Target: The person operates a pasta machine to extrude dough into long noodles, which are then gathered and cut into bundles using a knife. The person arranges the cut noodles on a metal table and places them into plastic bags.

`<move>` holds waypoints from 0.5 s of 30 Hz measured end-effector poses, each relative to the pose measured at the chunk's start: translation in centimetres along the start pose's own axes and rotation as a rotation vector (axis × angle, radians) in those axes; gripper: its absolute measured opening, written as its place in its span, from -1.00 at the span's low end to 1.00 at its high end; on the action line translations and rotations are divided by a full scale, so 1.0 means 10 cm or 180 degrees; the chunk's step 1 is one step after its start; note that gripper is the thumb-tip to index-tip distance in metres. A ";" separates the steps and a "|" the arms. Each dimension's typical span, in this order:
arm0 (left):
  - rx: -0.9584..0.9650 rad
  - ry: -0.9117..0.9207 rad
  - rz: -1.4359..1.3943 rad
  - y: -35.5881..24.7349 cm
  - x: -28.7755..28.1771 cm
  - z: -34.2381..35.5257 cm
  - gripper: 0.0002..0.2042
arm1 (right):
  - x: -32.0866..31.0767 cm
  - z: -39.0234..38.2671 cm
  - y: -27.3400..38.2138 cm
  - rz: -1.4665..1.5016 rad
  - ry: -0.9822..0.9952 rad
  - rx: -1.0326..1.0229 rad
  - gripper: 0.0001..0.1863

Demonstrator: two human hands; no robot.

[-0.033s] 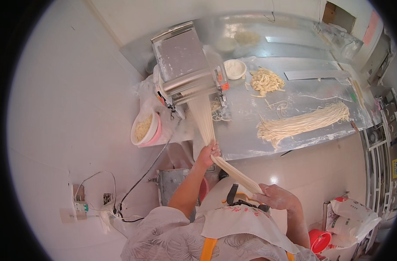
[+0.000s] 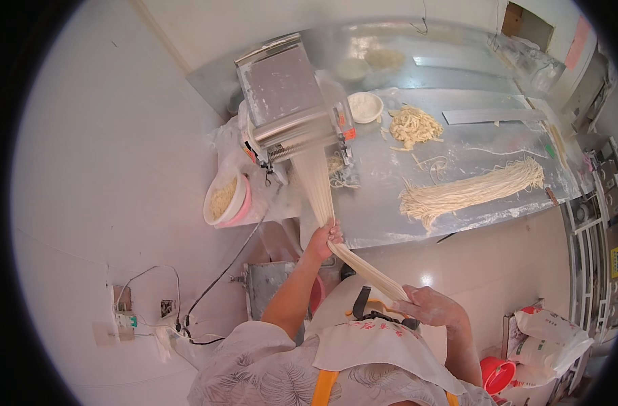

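The noodles (image 2: pixel 315 189) run from the machine (image 2: pixel 283 82), upper left of centre, down to mid-frame, where the left hand (image 2: pixel 324 238) is closed round them, then to the right hand (image 2: pixel 431 305), clamped on them lower right (a bundle (image 2: pixel 473 191) lies above).

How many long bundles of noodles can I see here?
2. One hanging bundle runs from the machine through the left hand to the right hand; one straight bundle lies on the table. Others could be hidden behind the machine.
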State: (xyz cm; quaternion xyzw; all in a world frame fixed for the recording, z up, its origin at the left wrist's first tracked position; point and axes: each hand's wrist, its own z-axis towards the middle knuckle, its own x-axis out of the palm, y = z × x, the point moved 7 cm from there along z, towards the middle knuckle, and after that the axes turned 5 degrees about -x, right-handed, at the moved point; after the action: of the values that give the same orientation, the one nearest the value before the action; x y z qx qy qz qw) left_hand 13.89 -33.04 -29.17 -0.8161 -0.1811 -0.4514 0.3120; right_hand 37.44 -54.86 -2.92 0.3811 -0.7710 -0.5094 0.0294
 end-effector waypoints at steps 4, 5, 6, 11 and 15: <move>0.0038 -0.0041 -0.0003 0.11 -0.04 -0.08 -0.72 | 0.00 -0.09 -0.01 -0.0005 0.0018 0.0007 -0.45; 0.0037 -0.0036 -0.0031 0.14 -0.05 -0.10 -0.72 | 0.00 -0.11 -0.02 0.0009 0.0025 0.0000 -0.45; 0.0022 -0.0049 -0.0037 0.17 -0.06 -0.11 -0.72 | 0.01 -0.13 -0.03 0.0021 0.0032 -0.0007 -0.45; -0.0001 -0.0170 0.0001 0.30 -0.10 -0.19 -0.72 | 0.00 -0.23 -0.04 -0.0057 0.0044 -0.0042 -0.43; -0.0121 -0.0154 -0.0081 0.44 -0.04 -0.25 -0.74 | 0.00 -0.30 -0.01 0.0019 0.0057 -0.0059 -0.43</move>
State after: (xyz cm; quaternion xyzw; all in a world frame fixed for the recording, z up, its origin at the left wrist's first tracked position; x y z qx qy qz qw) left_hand 14.62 -37.97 -30.00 -0.8302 -0.1904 -0.4389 0.2862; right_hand 38.87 -57.18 -1.55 0.3830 -0.7671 -0.5130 0.0415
